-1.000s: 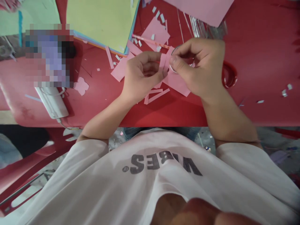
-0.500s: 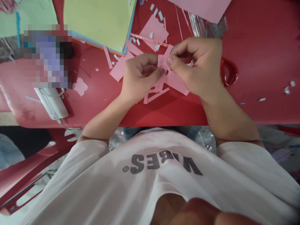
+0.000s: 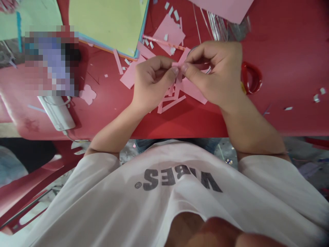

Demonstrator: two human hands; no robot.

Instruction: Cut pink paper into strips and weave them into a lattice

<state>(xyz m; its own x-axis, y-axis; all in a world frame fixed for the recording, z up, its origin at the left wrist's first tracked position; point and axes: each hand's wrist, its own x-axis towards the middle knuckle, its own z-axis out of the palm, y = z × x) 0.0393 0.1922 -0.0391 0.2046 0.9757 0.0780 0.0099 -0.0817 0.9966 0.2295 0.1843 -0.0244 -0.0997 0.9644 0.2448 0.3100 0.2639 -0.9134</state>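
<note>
My left hand (image 3: 151, 82) and my right hand (image 3: 214, 73) meet above the red table (image 3: 282, 51), thumbs nearly touching. Both pinch one small folded piece of pink paper (image 3: 180, 63) between thumb and fingers. Under the hands lie pink paper strips (image 3: 171, 103) and a larger pink offcut (image 3: 192, 91). A roll of clear tape (image 3: 208, 70) is partly hidden behind my right fingers.
A stack of coloured sheets with a yellow-green one on top (image 3: 108, 24) lies at the back left. A pink sheet (image 3: 223, 8) lies at the back. Red-handled scissors (image 3: 250, 77) sit right of my right hand. A white adapter (image 3: 56, 111) rests near the left edge. Small scraps are scattered about.
My thumbs have closed together on the pink piece, which has been pressed narrower. The hands stay in the same place over the table.
</note>
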